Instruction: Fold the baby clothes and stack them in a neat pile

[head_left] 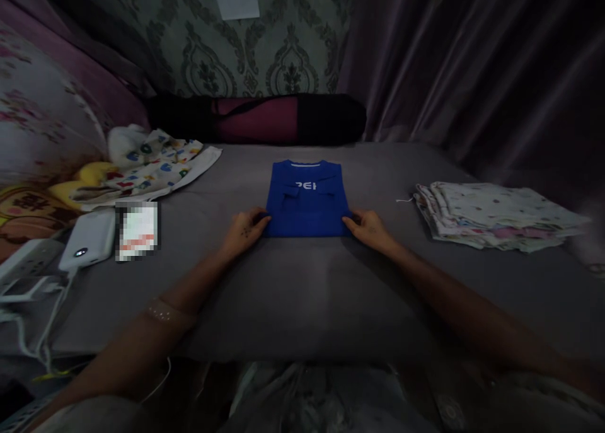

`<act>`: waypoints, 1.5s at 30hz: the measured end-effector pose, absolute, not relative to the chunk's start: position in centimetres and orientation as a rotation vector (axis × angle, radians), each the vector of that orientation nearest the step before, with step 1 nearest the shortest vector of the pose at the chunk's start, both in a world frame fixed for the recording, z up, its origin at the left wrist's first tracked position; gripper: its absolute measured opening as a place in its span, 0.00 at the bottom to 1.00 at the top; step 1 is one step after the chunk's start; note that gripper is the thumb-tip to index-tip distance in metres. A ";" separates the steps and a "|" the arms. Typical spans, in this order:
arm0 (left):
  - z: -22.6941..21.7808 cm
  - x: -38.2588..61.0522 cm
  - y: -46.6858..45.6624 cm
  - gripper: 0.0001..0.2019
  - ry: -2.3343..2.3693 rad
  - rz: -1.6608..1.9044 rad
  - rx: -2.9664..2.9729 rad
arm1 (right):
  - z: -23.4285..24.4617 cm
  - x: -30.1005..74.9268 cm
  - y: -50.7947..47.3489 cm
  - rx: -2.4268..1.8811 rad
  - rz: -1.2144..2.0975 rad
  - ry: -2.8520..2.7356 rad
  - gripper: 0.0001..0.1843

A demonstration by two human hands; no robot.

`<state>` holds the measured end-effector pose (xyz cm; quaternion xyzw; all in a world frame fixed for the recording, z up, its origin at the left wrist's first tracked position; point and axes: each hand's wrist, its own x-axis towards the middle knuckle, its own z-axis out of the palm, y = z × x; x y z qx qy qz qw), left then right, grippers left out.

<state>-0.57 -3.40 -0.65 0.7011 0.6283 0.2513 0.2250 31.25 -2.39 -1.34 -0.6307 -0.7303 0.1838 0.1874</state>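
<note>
A blue shirt (307, 222) with white lettering lies partly folded on the grey bed sheet (302, 288), its collar away from me. Its sleeves are turned in across the front, covering part of the letters. At the near left corner, my left hand (246, 229) pinches the fabric between thumb and fingers. My right hand (371, 227) grips the near right corner in the same way. Both hands rest low, close to the sheet.
To the right sits a stack of folded patterned cloths (496, 212). A white power bank (89, 237), power strip (28, 263) and cables lie left, near a printed cloth (161, 168). A black and maroon bag (258, 119) lies along the back wall.
</note>
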 end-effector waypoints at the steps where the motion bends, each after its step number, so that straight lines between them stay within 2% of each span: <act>1: -0.8 -0.4 -3.1 0.17 1.779 0.667 1.946 | -1.3 31.0 -2.4 -1.814 0.464 -2.069 0.16; 7: -2.7 -0.2 -2.0 0.17 1.894 0.456 2.122 | -0.8 29.8 -3.9 -2.029 0.224 -2.183 0.21; 12: -3.0 -0.9 -2.5 0.18 1.854 0.493 2.315 | 0.0 29.3 -4.4 -2.095 0.156 -2.239 0.23; 14: -2.4 -0.6 -2.9 0.19 1.816 0.552 2.432 | 0.1 28.9 -4.5 -1.999 0.059 -2.298 0.23; 17: -1.9 0.6 -3.6 0.22 1.586 0.524 2.615 | -0.2 28.0 -4.7 -1.607 -0.040 -2.507 0.26; 21: -2.5 2.2 -4.0 0.29 1.252 0.259 2.744 | -1.4 26.7 -4.8 -1.205 0.109 -2.741 0.29; 26: -3.4 2.1 -3.7 0.31 1.209 0.108 2.655 | -2.2 26.5 -4.7 -1.190 0.277 -2.787 0.29; 41: -3.9 -1.6 -2.3 0.23 1.116 0.413 2.688 | -2.8 31.6 -3.9 -1.339 0.350 -2.642 0.33; 45: -3.6 -1.0 -2.4 0.23 1.181 0.437 2.806 | -2.5 32.1 -3.9 -1.359 0.210 -2.592 0.30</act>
